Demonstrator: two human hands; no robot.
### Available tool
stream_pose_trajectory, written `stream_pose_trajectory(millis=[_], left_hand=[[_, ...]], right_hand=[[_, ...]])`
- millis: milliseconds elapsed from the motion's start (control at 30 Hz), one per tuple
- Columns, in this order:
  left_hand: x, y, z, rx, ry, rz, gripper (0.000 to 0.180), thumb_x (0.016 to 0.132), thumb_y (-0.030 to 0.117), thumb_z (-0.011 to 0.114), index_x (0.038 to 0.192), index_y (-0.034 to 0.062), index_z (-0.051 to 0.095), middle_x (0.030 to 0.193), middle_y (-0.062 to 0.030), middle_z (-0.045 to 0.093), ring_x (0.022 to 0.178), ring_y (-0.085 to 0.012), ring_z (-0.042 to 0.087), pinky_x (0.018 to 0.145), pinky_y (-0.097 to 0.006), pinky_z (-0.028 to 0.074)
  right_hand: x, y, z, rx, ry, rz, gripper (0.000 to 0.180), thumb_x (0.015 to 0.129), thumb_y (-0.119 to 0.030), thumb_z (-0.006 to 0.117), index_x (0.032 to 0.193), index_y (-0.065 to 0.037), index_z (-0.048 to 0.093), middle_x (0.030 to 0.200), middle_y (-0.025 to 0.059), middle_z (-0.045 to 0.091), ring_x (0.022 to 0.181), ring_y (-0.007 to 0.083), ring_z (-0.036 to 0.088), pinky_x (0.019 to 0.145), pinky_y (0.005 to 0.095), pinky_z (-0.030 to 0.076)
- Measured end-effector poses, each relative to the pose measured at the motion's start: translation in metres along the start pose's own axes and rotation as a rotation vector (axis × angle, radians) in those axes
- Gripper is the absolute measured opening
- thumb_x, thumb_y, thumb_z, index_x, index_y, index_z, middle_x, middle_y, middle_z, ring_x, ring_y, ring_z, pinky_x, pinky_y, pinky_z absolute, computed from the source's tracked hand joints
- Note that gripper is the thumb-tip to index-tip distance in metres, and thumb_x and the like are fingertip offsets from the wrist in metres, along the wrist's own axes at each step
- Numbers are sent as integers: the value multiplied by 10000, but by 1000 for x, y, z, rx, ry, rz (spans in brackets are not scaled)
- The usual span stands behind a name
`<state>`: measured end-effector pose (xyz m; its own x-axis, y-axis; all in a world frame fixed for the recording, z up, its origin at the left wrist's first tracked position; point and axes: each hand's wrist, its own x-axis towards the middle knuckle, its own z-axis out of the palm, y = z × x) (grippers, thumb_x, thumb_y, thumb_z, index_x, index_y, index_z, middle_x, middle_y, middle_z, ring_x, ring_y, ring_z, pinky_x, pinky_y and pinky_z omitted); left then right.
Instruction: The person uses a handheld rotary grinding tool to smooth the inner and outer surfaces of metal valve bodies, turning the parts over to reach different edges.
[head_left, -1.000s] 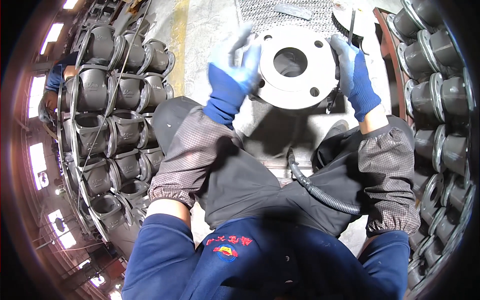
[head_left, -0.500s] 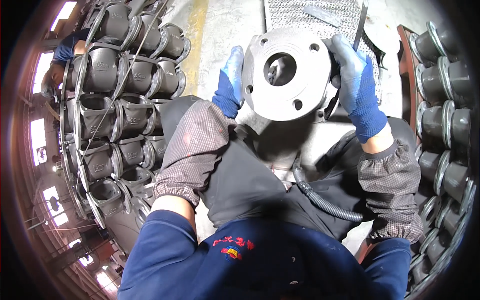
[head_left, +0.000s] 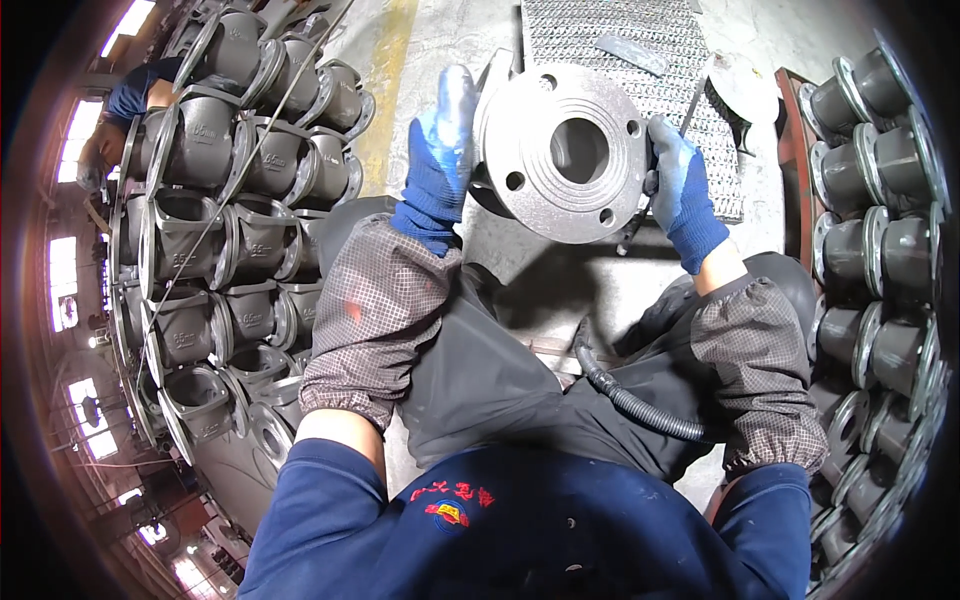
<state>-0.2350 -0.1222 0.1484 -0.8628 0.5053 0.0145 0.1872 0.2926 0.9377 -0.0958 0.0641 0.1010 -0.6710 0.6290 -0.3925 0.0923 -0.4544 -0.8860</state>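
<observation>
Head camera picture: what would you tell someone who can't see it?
Two hands in blue gloves, left hand and right hand, hold up a round grey metal flange with bolt holes. Stacked grey metal valve bodies stand to the left.

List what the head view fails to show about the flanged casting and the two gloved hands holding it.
- Body of the flanged casting: hidden behind its own round face.
- Left hand fingers: behind the flange's edge.
- Thin tool by the right hand: its grip is covered by the glove.
- Black hose: both ends hidden by the apron and sleeve.
</observation>
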Motion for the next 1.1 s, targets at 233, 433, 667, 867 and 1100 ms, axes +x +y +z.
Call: stream_pose_trajectory(millis=[233, 433, 667, 867, 1100], left_hand=[[-3, 19, 14, -113, -41, -92, 761, 908, 614, 301, 1068, -58, 619, 947, -165, 661, 859, -215, 636, 770, -293, 494], [-9, 37, 26, -158, -138, -59, 782, 901, 635, 288, 1120, -47, 599, 1032, -164, 644, 948, -217, 610, 861, -305, 457], [-10, 22, 49, -179, -202, 76, 579, 943, 499, 370, 1025, -10, 633, 843, -63, 601, 798, -127, 542, 728, -254, 428], [-4, 32, 23, -364, -131, 145, 514, 969, 398, 364, 1051, -54, 595, 809, -182, 672, 695, -197, 640, 655, -275, 517], [13, -75, 22, -320, -125, -426, 502, 933, 446, 401, 1081, -12, 546, 932, -122, 615, 768, -167, 609, 731, -295, 485]], right_hand=[[-2, -11, -14, -433, -92, -219, 293, 926, -321, 435, 796, -82, 544, 638, -27, 476, 515, 63, 412, 476, 217, 347], [-20, -23, -5, -907, 199, -829, 282, 942, -174, 476, 1138, -5, 587, 1064, 134, 638, 975, 205, 595, 872, 303, 441], [-28, -17, 18, -896, 144, -680, 322, 875, -241, 541, 1137, -57, 578, 945, 218, 631, 888, 370, 609, 800, 398, 479], [-20, -11, -2, -637, 174, -515, 353, 936, -231, 514, 1180, 20, 556, 1071, 124, 629, 999, 163, 560, 887, 269, 425], [-8, -1, -17, -583, 275, -589, 342, 917, -239, 520, 1172, -14, 562, 967, 162, 654, 873, 202, 623, 801, 304, 468]])
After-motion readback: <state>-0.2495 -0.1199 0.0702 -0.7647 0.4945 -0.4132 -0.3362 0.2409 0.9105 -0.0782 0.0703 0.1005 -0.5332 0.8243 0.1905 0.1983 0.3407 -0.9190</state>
